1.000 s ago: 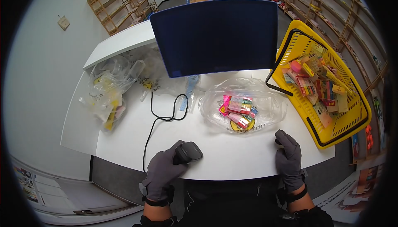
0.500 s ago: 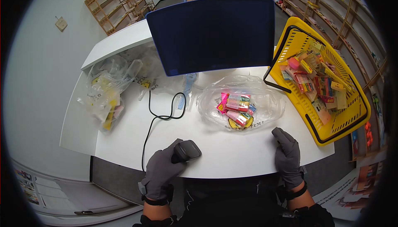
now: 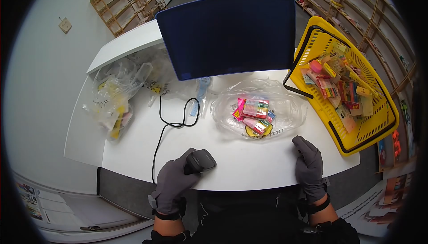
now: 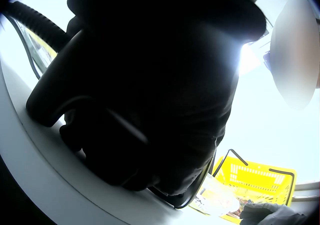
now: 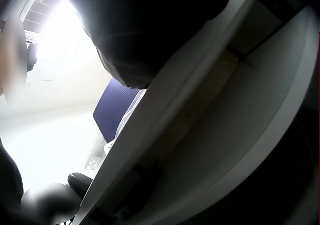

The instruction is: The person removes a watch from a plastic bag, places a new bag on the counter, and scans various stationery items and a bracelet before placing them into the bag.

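Observation:
In the head view, my gloved left hand [image 3: 174, 180] grips a black handheld barcode scanner [image 3: 202, 159] over the front of the white table. Its black cord [image 3: 161, 132] loops across the tabletop to the left. My gloved right hand [image 3: 309, 169] rests at the table's front edge, fingers loosely curled, holding nothing. Between and beyond the hands lies a clear plastic bag [image 3: 292, 108] with a printed yellow face. Colourful packets [image 3: 256, 109] show in the bag, one pink and one with red and green stripes. In the left wrist view the gripping hand is mostly dark silhouette.
A yellow basket [image 3: 321, 121] full of packaged stationery stands tilted on the right, black handles down. Behind the bag rises a dark monitor [image 3: 227, 36]. Crumpled clear bags [image 3: 118, 83] heap at the left by a raised white panel [image 3: 127, 45]. Wooden shelves [image 3: 356, 10] line the background.
The head view has shifted slightly, so the table scene sits a little higher and further left. Both hands, the scanner and the bag keep their places.

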### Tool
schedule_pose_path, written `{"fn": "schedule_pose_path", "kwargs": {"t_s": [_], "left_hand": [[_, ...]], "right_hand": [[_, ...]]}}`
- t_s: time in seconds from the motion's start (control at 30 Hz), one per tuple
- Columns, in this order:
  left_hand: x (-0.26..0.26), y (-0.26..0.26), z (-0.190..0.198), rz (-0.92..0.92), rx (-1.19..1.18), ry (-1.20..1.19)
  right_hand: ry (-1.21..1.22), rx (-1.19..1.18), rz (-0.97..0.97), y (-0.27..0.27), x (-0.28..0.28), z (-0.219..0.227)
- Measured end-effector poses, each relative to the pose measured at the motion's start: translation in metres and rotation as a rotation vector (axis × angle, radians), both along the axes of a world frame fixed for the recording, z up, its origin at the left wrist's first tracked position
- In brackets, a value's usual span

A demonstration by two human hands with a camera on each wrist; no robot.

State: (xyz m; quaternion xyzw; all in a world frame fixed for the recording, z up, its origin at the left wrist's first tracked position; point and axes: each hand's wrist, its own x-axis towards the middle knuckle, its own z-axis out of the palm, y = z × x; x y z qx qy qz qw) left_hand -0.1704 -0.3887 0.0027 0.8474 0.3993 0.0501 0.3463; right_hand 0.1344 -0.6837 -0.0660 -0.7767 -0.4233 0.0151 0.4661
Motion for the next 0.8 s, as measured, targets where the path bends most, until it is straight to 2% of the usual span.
{"fn": "schedule_pose_path", "kwargs": {"t_s": [0.67, 0.8], "left_hand": [[0.0007, -0.0002, -0.0005, -0.001, -0.024, -0.023], [-0.0005, 0.0028, -0.002, -0.023, -0.038, -0.029]], "right_hand": [[-0.012, 0.0, -0.009, 0.0019, -0.0011, 0.0003], [0.009, -0.01, -0.067, 0.0033, -0.0047, 0.0067]]}}
